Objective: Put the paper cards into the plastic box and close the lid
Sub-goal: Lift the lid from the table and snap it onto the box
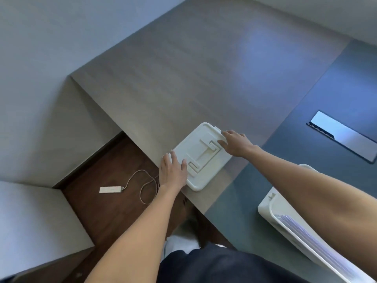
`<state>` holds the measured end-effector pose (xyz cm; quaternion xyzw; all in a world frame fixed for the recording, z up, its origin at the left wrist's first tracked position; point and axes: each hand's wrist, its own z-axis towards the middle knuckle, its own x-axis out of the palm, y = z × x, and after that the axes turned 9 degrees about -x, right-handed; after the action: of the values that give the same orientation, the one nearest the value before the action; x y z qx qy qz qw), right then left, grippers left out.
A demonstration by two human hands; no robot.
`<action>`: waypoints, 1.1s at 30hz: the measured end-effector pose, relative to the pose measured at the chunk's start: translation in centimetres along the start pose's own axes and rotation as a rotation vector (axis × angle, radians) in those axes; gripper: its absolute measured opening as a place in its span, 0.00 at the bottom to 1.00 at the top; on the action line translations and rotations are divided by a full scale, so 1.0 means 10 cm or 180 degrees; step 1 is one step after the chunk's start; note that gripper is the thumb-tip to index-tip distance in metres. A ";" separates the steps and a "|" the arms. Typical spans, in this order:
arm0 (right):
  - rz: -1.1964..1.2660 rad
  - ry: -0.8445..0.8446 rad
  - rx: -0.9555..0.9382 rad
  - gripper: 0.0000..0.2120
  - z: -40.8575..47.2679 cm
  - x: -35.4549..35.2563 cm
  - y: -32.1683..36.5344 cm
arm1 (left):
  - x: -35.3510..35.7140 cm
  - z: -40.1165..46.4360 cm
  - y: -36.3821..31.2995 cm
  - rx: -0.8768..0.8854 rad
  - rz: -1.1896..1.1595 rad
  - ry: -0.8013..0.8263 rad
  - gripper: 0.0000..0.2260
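Head view: a white rectangular plastic lid [201,155] with a moulded recessed handle is shown lying flat at the near-left edge of a grey wood-grain table [183,78]. The left hand [173,172] is laid on the lid's near-left corner and the right hand [234,142] on its far-right edge, fingers extended; whether either has closed on the rim cannot be told. An open white plastic box [271,209] is seen at the near right, well apart from the lid, with pale paper cards [306,235] apparently already inside. The closing step is judged to be in hand: next, the lid must be lifted, carried rightward and pressed squarely onto the box. A white power strip [110,189] lies on the floor.
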<state>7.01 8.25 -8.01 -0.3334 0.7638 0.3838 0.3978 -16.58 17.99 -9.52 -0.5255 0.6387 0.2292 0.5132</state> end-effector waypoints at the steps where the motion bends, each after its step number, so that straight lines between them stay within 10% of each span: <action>1: 0.0071 0.0054 0.0021 0.26 0.05 0.03 0.02 | 0.02 -0.02 0.04 -0.0116 -0.0107 0.0011 0.30; 15: 0.1402 -0.0491 0.0851 0.33 0.22 0.25 0.12 | 0.15 0.08 0.03 -0.1983 -0.2174 0.0349 0.10; 21: 0.2156 -0.0586 0.1529 0.14 0.18 0.23 0.06 | 0.15 0.21 0.10 -0.2604 -0.3107 0.0523 0.10; 33: 0.2753 -0.1411 0.1832 0.10 -0.19 -0.18 -0.19 | -0.13 0.45 -0.10 -0.2202 -0.3804 0.0888 0.11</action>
<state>8.69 6.07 -6.26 0.2205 0.8029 0.3488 0.4301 -13.88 21.94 -9.75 -0.9439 0.1909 0.0285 0.2681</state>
